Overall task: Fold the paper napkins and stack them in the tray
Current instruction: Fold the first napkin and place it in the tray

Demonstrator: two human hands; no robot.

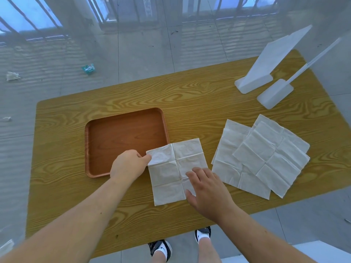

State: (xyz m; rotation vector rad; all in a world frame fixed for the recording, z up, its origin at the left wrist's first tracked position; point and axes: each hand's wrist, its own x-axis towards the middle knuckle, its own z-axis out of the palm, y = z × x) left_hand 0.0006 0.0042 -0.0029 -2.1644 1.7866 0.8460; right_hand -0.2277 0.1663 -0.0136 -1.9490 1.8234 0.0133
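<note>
Creased napkin apparently overlapping brown tray, pile beside

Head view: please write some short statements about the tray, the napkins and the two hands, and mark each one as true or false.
1. The tray holds no folded napkin yet. True.
2. The left hand pinches a far corner of the open napkin. True.
3. The right hand is raised clear of the open napkin. False: it rests on the napkin's near right part with the fingers spread flat.
4. The spare napkins lie to the left of the tray. False: they lie to its right, unfolded and overlapping in a loose pile.
</note>
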